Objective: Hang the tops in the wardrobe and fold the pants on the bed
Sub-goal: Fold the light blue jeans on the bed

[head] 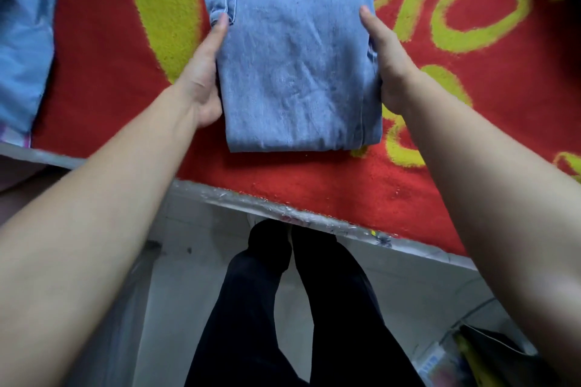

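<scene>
- Folded jeans [295,69], a compact square, sit centre-upper frame on the red blanket [103,72] with yellow lettering that covers the bed.
- Left hand [201,72] clamps the bundle's left edge, thumb on top near the hem; right hand [385,63] clamps the right edge. Hands apart, one each side, fingers tucked under.
- Cannot tell whether the bundle is resting or just lifted.
- Risk: layers are only pinched at the sides; uneven pull or a one-handed release could let the fold slump open, likely from the loose hem at upper left.
- Risk: the bundle lies fairly near the bed edge [283,207], lower centre; sliding it toward the body could tip it to the floor.
- Risk: another blue garment [22,41] at far left; stacking carelessly there could drag it askew.
</scene>
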